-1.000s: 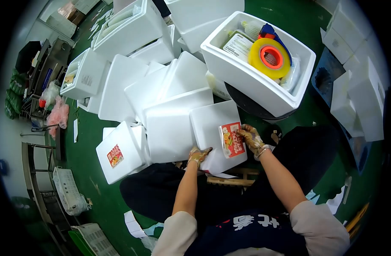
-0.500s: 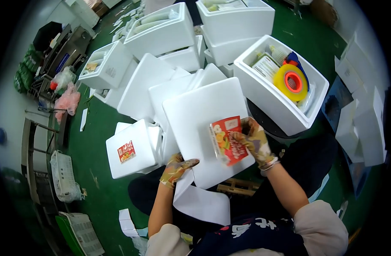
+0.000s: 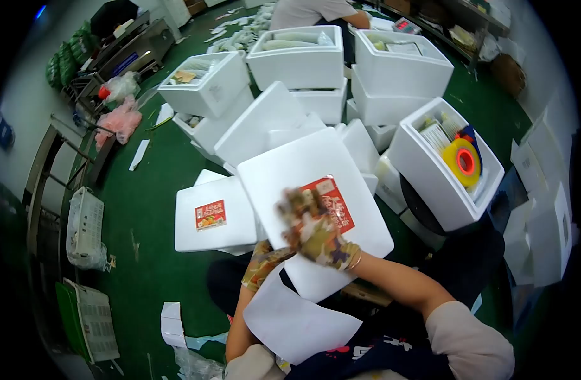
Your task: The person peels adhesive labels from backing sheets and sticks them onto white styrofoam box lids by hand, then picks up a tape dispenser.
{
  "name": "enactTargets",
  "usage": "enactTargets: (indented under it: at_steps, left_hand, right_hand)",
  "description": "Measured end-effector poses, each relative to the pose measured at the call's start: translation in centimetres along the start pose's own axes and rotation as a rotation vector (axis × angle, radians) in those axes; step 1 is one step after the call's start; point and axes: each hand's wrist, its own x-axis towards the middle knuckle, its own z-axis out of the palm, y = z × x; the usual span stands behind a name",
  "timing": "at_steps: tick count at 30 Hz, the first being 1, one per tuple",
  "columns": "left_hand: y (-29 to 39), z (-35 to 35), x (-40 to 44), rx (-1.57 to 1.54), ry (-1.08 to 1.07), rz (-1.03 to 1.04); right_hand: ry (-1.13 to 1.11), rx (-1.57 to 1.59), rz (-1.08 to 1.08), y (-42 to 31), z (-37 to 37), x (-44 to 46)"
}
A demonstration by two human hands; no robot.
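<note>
Though blurred by motion, right hand [image 3: 319,234] in patterned glove, laid across foam lid [image 3: 360,247] and partly over red label [image 3: 337,206]; whether fingers apart or together, cannot tell. Left hand [image 3: 264,266], same kind of glove: clamped on near left edge of foam lid, just below right hand. Foam lid: white, tilted, above lap. Red label: flat on foam lid, beyond right wrist, partly covered by right hand.

Just below left grip: white sheet [image 3: 300,320], curved, across lap; whether also held, cannot tell. To left of grip: second foam lid [image 3: 224,237], white, with red sticker [image 3: 210,215]. Directly beyond grip: leaning foam panel [image 3: 262,123], white, behind foam lid. Farther beyond: left foam box [image 3: 205,92], middle foam box [image 3: 297,66] and far right foam box [image 3: 401,69], all open, packed, set on further white foam pieces. To right of grip: near right foam box [image 3: 433,168], open, tilted, with yellow tape roll [image 3: 454,158] on top of packed contents, orange at core.

Well to left of grip: white crate [image 3: 86,228], upper of two, and pink plastic bag [image 3: 119,120], farther off. At far end: seated person [image 3: 311,12], in light top, partly out of view.
</note>
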Motion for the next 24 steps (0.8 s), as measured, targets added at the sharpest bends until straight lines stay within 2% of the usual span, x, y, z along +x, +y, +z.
enactTargets:
  at_steps: [1,2,3,4,5,6,8,9,11,13,15,16,17,18,19,21,22,24]
  left_hand:
    - [-0.1,-1.7,-0.4,-0.059,0.072,0.033]
    - [0.4,-2.6,-1.0,-0.115,0.141,0.070]
    - [1.7,-2.8,-2.6,0.233,0.284,0.128]
    - [1.7,-4.9,-2.8,0.220,0.424,0.189]
    - [3.7,-3.7,-4.3,0.168,0.557,0.212]
    - [4.2,-4.9,-4.3,0.153,0.700,0.179]
    - [4.3,-12.7,-2.4,-0.046,0.639,0.058]
    - [6.5,-8.9,-3.6,-0.093,0.670,0.306]
    - [8.2,-9.6,-0.6,-0.241,0.919,0.318]
    - [7.3,-12.9,2.0,-0.275,0.848,0.272]
    - [6.5,-15.4,4.6,-0.287,0.782,0.171]
    - [5.2,-17.2,6.3,-0.316,0.729,0.163]
    - [4.1,-19.0,7.7,-0.344,0.680,0.155]
    - [3.4,-15.5,6.6,-0.309,0.706,0.241]
    - [3.3,-12.1,5.5,-0.343,0.763,0.254]
    - [1.6,-9.0,6.0,-0.264,0.764,0.353]
    - [1.1,-6.6,5.8,-0.142,0.740,0.345]
    - [1.6,-1.1,4.9,0.126,0.737,0.338]
  right_hand:
    - [-0.019,0.010,-0.156,-1.1,0.0,1.1]
    - [-0.103,0.187,-0.194,-1.6,-1.2,2.6]
    - [-0.050,0.223,-0.253,-1.4,-1.2,4.2]
    - [-0.065,0.159,-0.224,-0.3,-0.7,5.9]
    - [-0.085,0.096,-0.198,1.1,0.6,7.2]
    - [-0.073,0.081,-0.100,2.5,2.7,8.3]
    - [-0.087,-0.022,0.072,4.7,5.7,9.2]
    - [-0.110,-0.110,0.151,4.9,5.5,9.5]
    - [0.033,0.182,0.169,4.7,3.4,8.1]
    - [0.049,0.340,0.206,4.7,3.1,5.7]
    - [-0.102,0.440,0.306,4.3,0.8,2.9]
    - [-0.096,0.438,0.317,4.2,-0.2,1.6]
    - [-0.165,0.660,0.381,3.8,-1.1,0.3]
    - [-0.232,0.881,0.440,3.6,-2.2,-0.5]
    - [-0.335,0.915,0.382,3.2,-3.2,-1.2]
    - [-0.341,0.831,0.093,1.5,-5.4,-2.4]
    - [-0.369,0.865,0.105,-0.3,-8.6,-1.6]
    - [-0.397,0.789,0.179,0.4,-8.6,-1.7]
